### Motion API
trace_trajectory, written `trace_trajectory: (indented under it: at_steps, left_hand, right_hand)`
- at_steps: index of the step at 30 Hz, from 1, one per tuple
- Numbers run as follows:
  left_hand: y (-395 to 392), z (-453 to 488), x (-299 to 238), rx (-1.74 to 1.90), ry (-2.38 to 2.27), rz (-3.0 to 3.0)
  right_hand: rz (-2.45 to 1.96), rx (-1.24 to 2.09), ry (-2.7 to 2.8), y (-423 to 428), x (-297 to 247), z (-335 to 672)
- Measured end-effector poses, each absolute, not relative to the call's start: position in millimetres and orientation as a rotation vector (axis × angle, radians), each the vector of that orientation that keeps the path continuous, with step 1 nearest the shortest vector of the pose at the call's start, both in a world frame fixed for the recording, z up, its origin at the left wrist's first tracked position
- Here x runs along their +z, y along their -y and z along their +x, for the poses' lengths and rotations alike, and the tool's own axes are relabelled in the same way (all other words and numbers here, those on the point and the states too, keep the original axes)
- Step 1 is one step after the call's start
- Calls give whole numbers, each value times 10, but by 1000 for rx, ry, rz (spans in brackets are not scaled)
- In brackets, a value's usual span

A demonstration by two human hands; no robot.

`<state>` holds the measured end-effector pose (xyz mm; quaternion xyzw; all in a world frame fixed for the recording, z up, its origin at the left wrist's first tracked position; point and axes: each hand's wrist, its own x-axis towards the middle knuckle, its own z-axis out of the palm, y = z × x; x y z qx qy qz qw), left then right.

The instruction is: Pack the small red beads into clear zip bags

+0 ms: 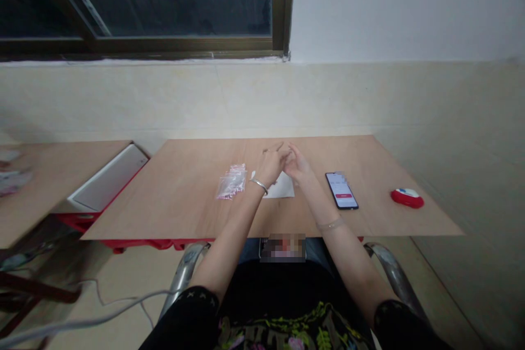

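Observation:
Both hands meet above the middle of the wooden table [184, 197]. My left hand [271, 165], with a bracelet at the wrist, has its fingers pinched together against my right hand [297, 165], whose fingers are also curled in. What the fingers pinch is too small to make out. Under the hands lies a white sheet [283, 188]. A small pile of clear zip bags [232, 181] sits just left of my left wrist.
A smartphone [342, 190] with a lit screen lies to the right of my right forearm. Further right is a red and white object [407, 197]. A white board [109, 179] leans in the gap beside a second table [49, 175] on the left. Cables [102, 311] trail on the floor.

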<state>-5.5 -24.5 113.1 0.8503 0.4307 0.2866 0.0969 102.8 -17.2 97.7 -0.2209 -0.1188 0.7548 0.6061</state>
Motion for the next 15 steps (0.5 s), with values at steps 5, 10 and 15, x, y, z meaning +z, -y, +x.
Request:
trace_trajectory:
  at_steps: [5,10,15]
  left_hand:
    - [347,-65,968,1328,-1234,2150]
    - [179,-44,767,1482,-1347,1207]
    - [54,26,682,912,-1167,1481]
  right_hand:
    - [-584,1652,260,109,859,1054]
    - [-682,1446,324,86,695,963]
    - [-1017,955,667,94,483,784]
